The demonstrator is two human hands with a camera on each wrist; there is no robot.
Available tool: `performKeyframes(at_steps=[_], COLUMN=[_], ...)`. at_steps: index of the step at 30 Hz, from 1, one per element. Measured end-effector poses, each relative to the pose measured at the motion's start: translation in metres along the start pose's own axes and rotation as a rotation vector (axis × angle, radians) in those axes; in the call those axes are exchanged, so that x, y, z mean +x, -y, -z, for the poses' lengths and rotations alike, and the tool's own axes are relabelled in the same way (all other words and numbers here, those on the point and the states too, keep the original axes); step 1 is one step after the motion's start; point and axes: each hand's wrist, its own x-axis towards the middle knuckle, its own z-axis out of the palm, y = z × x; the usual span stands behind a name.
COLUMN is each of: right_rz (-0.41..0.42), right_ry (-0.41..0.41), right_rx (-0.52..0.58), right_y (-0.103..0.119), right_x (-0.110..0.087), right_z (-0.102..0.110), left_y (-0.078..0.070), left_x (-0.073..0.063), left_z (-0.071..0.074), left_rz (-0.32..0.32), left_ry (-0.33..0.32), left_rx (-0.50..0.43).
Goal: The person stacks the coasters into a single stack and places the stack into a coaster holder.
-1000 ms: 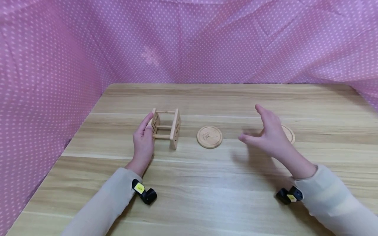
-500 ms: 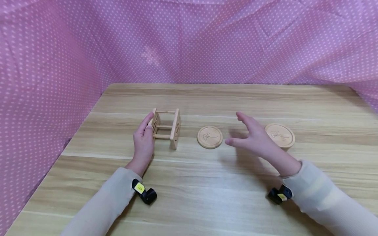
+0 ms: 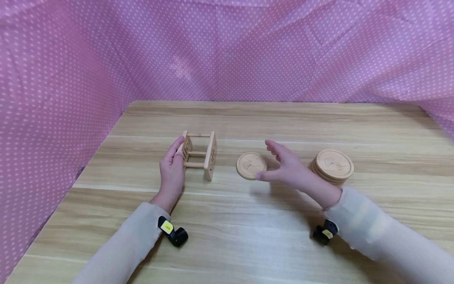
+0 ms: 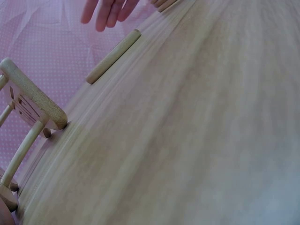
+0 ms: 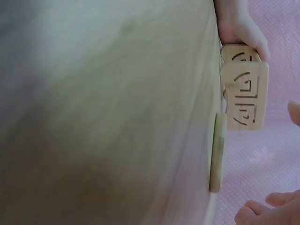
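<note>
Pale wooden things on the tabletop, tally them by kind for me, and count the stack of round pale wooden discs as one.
Pale wooden rack with carved side panels: 1
Loose round pale wooden disc: 1
Stack of round pale wooden discs: 1
Total: 3

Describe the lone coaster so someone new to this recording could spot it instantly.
On the wooden table, look between the wooden rack and the coaster stack to its right. The lone coaster lies flat there, a pale round disc with a leaf-like engraving. Unlike the similar stacked ones, it sits singly.
</note>
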Motion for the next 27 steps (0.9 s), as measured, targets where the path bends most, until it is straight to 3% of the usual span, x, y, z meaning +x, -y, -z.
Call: performKeyframes(at_steps=[27], right_rz=[-0.052], right_ry=[0.045], right_rx=[-0.106], right_y=[-0.001], right_x=[0.027], right_z=[-0.021], left_y=[0.000], left_x=[0.000], left_z=[0.000], left_rz=[0.007], left_ry=[0.000], left_rx=[-0.017])
